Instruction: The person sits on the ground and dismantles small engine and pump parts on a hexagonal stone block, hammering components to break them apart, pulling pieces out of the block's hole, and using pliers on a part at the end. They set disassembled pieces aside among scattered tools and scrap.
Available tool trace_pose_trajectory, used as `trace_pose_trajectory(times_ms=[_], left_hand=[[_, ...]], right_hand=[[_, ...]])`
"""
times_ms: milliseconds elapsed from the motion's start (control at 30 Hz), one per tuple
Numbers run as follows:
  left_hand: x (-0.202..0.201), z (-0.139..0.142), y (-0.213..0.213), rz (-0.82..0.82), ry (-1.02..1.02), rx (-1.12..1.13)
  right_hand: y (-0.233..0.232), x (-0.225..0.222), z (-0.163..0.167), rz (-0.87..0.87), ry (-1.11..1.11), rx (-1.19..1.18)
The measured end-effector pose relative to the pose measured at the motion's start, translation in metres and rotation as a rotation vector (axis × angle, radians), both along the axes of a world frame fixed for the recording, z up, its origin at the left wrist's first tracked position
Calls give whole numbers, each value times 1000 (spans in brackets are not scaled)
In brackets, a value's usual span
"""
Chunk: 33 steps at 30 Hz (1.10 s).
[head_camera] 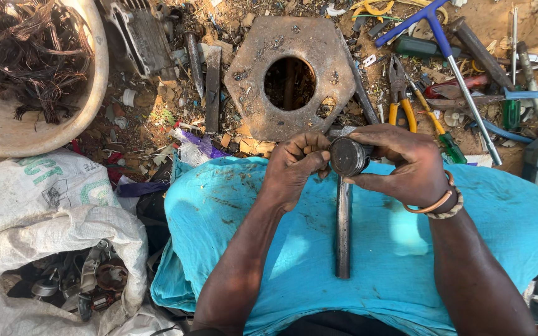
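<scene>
dark, greasy metal sat between my two hands: a small round cylinder part [348,156], held just above the turquoise cloth [281,249] across my lap. my left hand [295,167] was closed on its near-left side, thumb and fingers pinching the rim. my right hand [406,165] was wrapped around its far side, fingertips curled over the edge, bangles at the wrist. directly below the cylinder part a long steel bar [343,230] lay on the cloth, pointing back toward me. beyond the cylinder part, on the dirt, lay a rusty hexagonal plate [250,68] with a round hole. right of that plate were yellow-handled pliers [400,93] and a blue t-handle wrench [449,56]. far left of the cylinder part stood a pale basin [98,74] of tangled wire, and nearer me a white sack [45,211] of scrap.

i judged the cylinder part solid and heavy for its size, rigid, and likely slick with oil, so the rim and the side wall seemed the surest places to grip, with both hands opposed.
</scene>
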State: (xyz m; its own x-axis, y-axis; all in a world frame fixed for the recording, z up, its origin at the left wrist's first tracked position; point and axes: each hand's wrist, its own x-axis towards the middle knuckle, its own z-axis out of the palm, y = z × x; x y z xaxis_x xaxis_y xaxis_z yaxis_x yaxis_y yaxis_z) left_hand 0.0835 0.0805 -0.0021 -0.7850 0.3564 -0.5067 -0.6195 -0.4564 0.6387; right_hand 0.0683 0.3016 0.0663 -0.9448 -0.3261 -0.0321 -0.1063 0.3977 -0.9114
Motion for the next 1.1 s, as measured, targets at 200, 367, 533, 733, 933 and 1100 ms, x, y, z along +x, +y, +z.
trace_pose_trajectory(times_ms=[200, 367, 533, 733, 933, 1100], left_hand=[[6, 3, 4, 55, 60, 16], [1, 13, -5, 34, 22, 67], [-8, 19, -8, 24, 81, 45], [-8, 20, -8, -141, 346, -138], [-13, -1, -14, 112, 301, -16], [-24, -11, -33, 331, 287, 161]], right_hand=[[3, -4, 1, 51, -42, -10], [0, 8, -7, -38, -101, -240], [-7, 21, -24, -204, -251, -411], [-36, 31, -49, -332, -79, -415], [-26, 40, -62, -246, -157, -734], [46, -4, -48, -584, -46, -400]])
